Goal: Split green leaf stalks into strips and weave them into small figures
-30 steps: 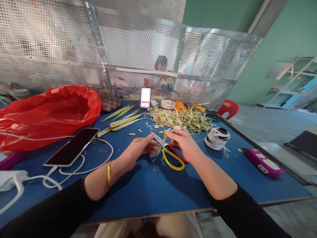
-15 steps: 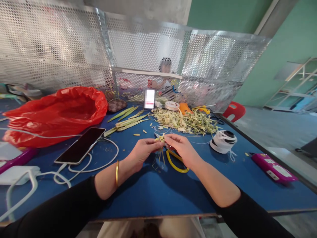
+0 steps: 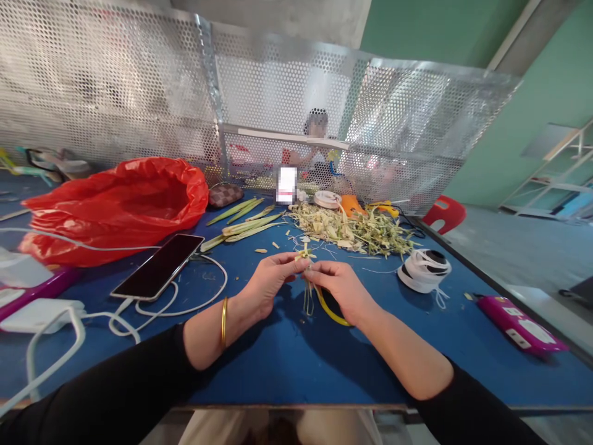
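A small bundle of pale yellow plant strips [image 3: 306, 254] is held in front of me, with thin strands hanging below it. My left hand [image 3: 273, 278] is closed, thumb and fingers pinching the bundle from the left. From the other side my right hand [image 3: 340, 287] pinches it low, where the strands begin, its fingertips almost meeting the left ones. A yellow-handled tool [image 3: 334, 312] lies on the table under my right hand, which covers much of it. Just beyond my hands are small scraps and loose threads.
Behind is a heap of dried plant pieces [image 3: 352, 228]; long green leaves [image 3: 252, 228] lie left of it. A red plastic bag [image 3: 115, 204], a phone [image 3: 160, 266] and white cables fill the left. A white ribbon roll [image 3: 424, 272] and purple packet [image 3: 521, 324] are right. Behind the mesh partition sits a person.
The view has shifted slightly left. My right hand has slid down to the strands, and the top of the bundle now shows more openly above my fingers.
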### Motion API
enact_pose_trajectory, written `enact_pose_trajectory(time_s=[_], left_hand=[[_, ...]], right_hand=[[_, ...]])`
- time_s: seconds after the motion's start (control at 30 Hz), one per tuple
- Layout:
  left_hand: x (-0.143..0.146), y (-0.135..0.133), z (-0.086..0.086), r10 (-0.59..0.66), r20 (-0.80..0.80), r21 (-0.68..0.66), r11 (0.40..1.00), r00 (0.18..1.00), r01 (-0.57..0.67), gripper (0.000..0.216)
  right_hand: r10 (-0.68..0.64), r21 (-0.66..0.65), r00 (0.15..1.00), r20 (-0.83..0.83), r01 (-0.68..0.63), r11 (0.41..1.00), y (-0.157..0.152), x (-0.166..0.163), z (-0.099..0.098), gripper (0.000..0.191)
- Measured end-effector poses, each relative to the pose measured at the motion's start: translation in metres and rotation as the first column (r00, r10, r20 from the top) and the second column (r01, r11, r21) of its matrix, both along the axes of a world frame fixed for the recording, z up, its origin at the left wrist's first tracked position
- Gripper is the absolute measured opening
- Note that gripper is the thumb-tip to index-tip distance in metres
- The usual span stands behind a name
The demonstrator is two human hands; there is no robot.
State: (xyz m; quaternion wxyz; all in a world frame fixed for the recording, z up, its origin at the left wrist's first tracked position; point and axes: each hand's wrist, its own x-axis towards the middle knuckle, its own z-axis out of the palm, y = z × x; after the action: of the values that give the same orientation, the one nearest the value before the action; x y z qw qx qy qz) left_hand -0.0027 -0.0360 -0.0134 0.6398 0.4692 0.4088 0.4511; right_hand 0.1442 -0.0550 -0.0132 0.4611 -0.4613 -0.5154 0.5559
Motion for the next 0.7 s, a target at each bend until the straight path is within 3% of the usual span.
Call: enact_pose_trajectory(time_s=[0.23, 0.5, 0.7], left_hand=[[0.0003, -0.0025, 0.0058, -0.028, -0.014, 0.109, 0.994, 1.000, 0.029, 0.021], [0.0001, 0.0016, 0.0002, 0.175, -0.190, 0.174, 0.974, 0.966, -0.142, 0.020], [-0.0001, 0.0036, 0.0002, 0.058, -0.145, 0.130, 0.991, 0.988, -0.039, 0.023]], right_hand=[[-0.074, 0.105, 0.982, 0.172, 0.056, 0.993, 0.0032, 0.0038, -0.0048, 0.027], [-0.142, 0.360, 0.879, 0.456, -0.036, 0.932, 0.0025, 0.0035, -0.0064, 0.019], [-0.187, 0.358, 0.848, 0.496, -0.004, 0.934, 0.0008, 0.0036, -0.0040, 0.017]])
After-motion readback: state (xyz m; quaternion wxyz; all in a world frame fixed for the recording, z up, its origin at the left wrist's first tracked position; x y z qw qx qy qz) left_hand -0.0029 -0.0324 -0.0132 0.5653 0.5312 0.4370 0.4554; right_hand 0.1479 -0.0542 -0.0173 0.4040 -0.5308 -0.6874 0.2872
